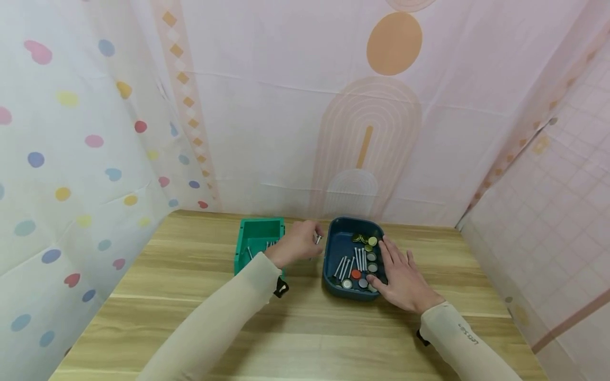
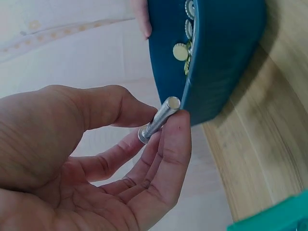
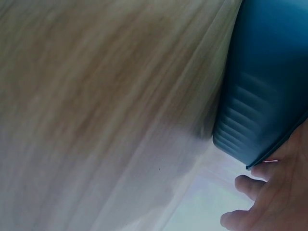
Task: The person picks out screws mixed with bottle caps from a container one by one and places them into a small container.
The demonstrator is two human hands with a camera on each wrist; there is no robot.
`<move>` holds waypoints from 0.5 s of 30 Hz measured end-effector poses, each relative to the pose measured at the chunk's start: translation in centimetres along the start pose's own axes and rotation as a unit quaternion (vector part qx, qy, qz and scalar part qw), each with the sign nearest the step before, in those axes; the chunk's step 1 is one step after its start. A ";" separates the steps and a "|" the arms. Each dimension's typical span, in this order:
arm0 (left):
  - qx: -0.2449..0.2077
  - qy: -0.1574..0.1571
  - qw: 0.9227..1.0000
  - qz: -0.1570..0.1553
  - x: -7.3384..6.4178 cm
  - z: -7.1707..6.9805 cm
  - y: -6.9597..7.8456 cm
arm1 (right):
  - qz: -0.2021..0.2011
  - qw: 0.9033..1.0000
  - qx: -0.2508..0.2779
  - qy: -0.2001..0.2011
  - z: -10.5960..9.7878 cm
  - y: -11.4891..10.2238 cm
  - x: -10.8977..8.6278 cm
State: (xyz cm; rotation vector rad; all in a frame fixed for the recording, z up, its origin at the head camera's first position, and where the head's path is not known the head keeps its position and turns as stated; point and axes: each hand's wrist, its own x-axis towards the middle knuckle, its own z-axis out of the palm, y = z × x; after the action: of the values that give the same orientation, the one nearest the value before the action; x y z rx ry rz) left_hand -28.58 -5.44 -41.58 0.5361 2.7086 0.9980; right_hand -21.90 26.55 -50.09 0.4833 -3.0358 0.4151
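Between thumb and fingertips my left hand [image 1: 296,243] pinches a silver bolt [image 2: 162,119], in the gap between a green bin [image 1: 261,227] and a dark blue bin [image 1: 341,237]. The left wrist view shows the bolt's threaded shaft clearly. My right hand [image 1: 405,279] rests on the right rim of the blue bin, its fingers extended and its thumb reaching over the inside. Several bolts [image 1: 360,259] lie in this bin with gold bottle caps [image 1: 372,241], silver caps and a red cap [image 1: 356,274]. More bolts [image 1: 250,253] lie in the green bin, partly hidden behind my left forearm.
Both bins stand on a wood-grain table [image 1: 305,338], near its back edge. A patterned cloth [image 1: 267,132] hangs behind the table, and other cloths hang at both sides. Each wrist has a black strap [image 1: 281,288] at the sleeve.
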 end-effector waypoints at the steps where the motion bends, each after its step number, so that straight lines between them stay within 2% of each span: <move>1: -0.002 0.001 1.000 -0.001 -0.2 -0.2 -0.2 | 0.000 1.000 0.000 -0.001 0.0 0.0 0.0; 9: 0.011 0.003 1.000 -0.023 -1.1 -2.2 -2.0 | 0.003 1.000 -0.001 0.000 0.0 0.0 0.0; 15: -0.012 0.008 0.999 -0.040 -2.0 -3.4 -3.3 | 0.003 1.000 -0.004 -0.001 0.0 -0.1 -0.1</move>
State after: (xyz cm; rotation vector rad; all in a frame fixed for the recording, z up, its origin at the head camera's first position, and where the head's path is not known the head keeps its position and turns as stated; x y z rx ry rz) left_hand -28.69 -10.59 -41.10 0.4134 2.7045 1.0168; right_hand -21.81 26.52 -50.05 0.4742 -3.0397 0.4043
